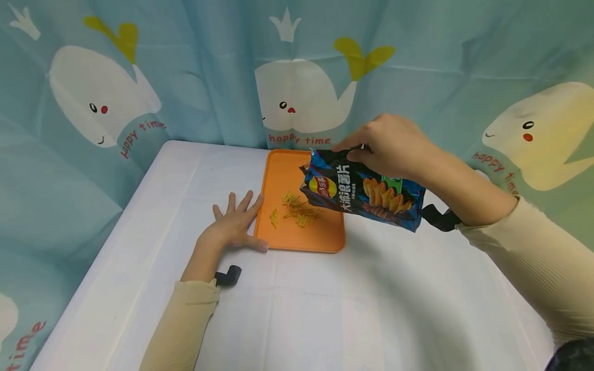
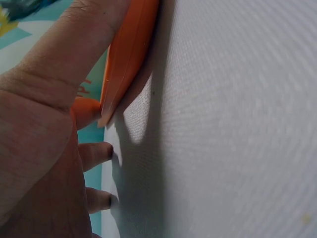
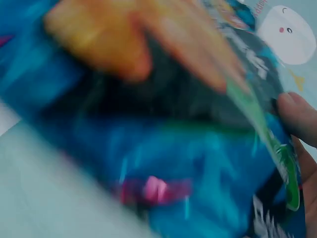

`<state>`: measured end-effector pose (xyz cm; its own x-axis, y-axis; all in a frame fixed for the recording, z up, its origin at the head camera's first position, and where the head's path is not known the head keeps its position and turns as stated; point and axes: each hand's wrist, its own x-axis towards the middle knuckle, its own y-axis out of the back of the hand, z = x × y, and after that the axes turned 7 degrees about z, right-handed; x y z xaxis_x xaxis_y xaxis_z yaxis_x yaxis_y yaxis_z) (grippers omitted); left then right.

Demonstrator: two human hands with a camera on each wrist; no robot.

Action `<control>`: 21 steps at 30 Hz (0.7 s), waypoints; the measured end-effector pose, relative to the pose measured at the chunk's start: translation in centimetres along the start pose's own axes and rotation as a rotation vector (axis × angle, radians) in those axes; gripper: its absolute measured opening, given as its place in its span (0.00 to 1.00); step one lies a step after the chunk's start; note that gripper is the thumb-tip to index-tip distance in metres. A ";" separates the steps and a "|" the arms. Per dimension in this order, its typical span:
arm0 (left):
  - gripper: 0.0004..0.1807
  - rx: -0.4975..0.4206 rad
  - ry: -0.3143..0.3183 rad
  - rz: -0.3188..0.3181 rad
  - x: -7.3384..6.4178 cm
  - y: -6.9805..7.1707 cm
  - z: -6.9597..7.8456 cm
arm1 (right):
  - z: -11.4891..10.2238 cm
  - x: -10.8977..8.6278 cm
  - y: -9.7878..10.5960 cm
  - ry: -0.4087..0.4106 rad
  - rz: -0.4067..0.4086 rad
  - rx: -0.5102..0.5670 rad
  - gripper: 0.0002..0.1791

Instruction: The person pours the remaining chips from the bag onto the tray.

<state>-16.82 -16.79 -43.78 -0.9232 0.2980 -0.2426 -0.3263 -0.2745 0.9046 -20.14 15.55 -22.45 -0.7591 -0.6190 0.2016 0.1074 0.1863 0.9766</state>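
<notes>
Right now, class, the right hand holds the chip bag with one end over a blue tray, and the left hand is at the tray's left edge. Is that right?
Not quite: the tray is orange, not blue, as the head view shows. The right hand does hold the chip bag, and the left hand is at the tray's left edge.

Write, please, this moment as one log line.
right hand: holds chip bag | left hand: spread at orange tray | yellow pieces: on tray
</notes>
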 end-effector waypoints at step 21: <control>0.75 -0.008 0.009 -0.002 0.0 0.0 0.0 | -0.1 -0.1 0.4 -0.006 -0.006 0.003 0.16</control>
<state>-16.86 -16.77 -43.80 -0.9244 0.2905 -0.2474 -0.3297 -0.2816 0.9011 -19.93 15.60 -22.12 -0.7637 -0.6153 0.1956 0.1015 0.1848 0.9775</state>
